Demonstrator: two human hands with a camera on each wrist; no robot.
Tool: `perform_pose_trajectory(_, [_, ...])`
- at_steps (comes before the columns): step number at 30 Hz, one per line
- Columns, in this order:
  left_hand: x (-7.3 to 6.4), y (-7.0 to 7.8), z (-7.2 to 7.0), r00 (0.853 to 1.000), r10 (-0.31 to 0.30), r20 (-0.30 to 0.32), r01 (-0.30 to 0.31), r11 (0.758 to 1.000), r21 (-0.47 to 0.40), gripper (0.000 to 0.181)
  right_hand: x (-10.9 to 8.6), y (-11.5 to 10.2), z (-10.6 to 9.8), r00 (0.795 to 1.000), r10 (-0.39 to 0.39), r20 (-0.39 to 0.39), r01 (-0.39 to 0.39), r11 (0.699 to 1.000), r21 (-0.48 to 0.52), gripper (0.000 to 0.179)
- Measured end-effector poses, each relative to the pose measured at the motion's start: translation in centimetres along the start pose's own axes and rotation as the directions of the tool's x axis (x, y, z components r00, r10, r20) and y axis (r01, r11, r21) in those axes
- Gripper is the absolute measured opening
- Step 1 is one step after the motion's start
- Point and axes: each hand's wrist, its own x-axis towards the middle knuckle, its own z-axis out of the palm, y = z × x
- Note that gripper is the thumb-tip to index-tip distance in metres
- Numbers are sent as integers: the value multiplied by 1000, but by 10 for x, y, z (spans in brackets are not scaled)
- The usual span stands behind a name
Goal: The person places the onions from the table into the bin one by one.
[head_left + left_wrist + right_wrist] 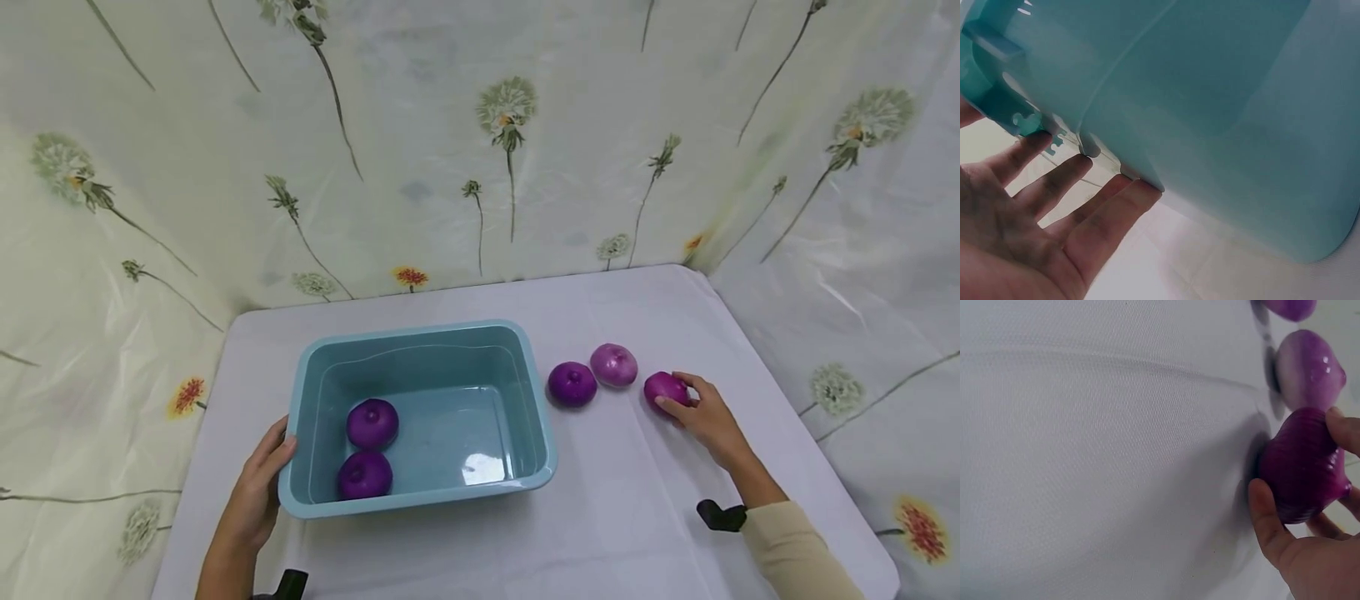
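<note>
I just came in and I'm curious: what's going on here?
A person's right hand grips a purple onion. Their left hand touches the left rim of a blue tub. Two onions lie inside the tub, toward its left side, and two others rest on the white table between the tub and the right hand.

The left hand [258, 492] reaches forward with fingers [1060, 181] extended; the right hand [705, 418] curls its thumb [677, 409] and fingers in a grip, its forearm [757, 482] slanting inward
</note>
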Motion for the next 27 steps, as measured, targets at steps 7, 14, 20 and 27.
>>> perform_pose_trajectory(7, [1,-2,0,1000,-4,2,4,1000,-9,55,-4,-2,2,1000,1,-17,-1,1000,5,85])
perform_pose_trajectory(14, [1,-2,0,1000,18,12,-18,1000,-12,55,-6,-1,3,1000,12,-29,-12,1000,28,84])
perform_pose_trajectory(20, [0,0,-1,999,31,12,-31,999,-13,55,-9,1,3,999,29,-44,-27,999,39,85])
perform_pose_trajectory(27, [0,0,-1,1000,27,6,-27,1000,-9,55,-12,-4,-1,997,23,-76,-22,1000,22,85])
